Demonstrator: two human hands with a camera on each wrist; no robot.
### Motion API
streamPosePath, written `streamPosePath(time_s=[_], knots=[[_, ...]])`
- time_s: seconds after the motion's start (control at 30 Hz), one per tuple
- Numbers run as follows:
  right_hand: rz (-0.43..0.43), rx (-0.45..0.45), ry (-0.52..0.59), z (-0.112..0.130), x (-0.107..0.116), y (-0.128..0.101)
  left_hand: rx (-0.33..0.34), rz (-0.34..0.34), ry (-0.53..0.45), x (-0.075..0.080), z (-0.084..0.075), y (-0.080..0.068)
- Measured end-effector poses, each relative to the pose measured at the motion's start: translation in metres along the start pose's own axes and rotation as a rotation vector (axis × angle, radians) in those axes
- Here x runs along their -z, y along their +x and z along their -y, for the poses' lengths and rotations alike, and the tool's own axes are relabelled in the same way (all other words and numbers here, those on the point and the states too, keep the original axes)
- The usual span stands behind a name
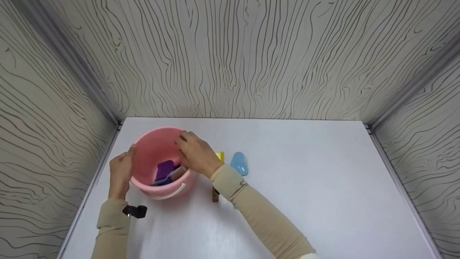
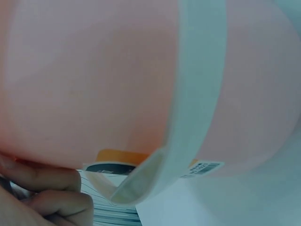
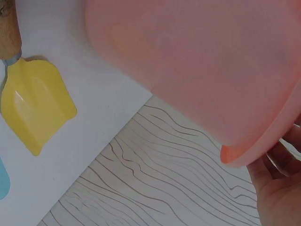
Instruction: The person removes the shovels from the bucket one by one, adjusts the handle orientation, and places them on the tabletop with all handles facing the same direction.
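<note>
A pink bucket (image 1: 176,190) stands on the left of the white table, tilted so its mouth faces the head camera. My left hand (image 1: 120,171) grips the rim on the left side, thumb over the edge. On the opposite side, my right hand (image 1: 197,153) holds the rim, its fingers curled over it in the right wrist view. Inside the bucket lie a purple piece (image 1: 165,169) and a brown handle-like piece (image 1: 178,173), partly overlapping. The bucket's white handle (image 2: 200,70) hangs across its outside, near an orange and black label (image 2: 121,157).
Right of the bucket lies a small yellow shovel (image 3: 37,101) with a wooden handle (image 1: 215,195), partly hidden under my right forearm. Beside it is a light blue rounded piece (image 1: 239,163). Wood-patterned panels (image 1: 230,61) rise behind the table and at both sides.
</note>
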State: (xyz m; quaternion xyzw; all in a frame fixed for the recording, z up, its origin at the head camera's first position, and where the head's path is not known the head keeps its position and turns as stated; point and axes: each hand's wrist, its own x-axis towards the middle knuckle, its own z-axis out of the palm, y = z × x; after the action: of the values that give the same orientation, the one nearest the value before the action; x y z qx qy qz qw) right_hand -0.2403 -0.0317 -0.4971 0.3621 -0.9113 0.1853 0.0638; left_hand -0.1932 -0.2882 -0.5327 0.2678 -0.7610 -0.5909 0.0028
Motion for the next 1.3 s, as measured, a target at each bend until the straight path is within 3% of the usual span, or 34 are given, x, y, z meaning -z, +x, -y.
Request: streamPosePath(time_s=[0.17, 0.43, 0.57, 0.77, 1.17, 1.3], knots=[[0.104, 0.022, -0.124, 0.013, -0.002, 0.013, -0.005, -0.006, -0.009, 0.005, -0.002, 0.001], [0.25, 0.159, -0.484, 0.028, -0.011, 0.033, -0.027, -0.026, 0.011, 0.008, 0.0, 0.003], [0.324, 0.135, -0.525, 0.03, -0.019, 0.039, -0.019, -0.017, 0.013, 0.005, 0.001, 0.002], [0.359, 0.113, -0.566, 0.034, -0.031, 0.047, -0.034, -0.034, -0.003, 0.005, 0.002, 0.002], [0.438, 0.085, -0.808, 0.041, -0.05, 0.047, -0.043, -0.042, -0.039, -0.005, 0.003, 0.003], [0.484, 0.057, -0.835, 0.044, -0.055, 0.048, -0.041, -0.042, -0.035, -0.005, 0.004, 0.002]])
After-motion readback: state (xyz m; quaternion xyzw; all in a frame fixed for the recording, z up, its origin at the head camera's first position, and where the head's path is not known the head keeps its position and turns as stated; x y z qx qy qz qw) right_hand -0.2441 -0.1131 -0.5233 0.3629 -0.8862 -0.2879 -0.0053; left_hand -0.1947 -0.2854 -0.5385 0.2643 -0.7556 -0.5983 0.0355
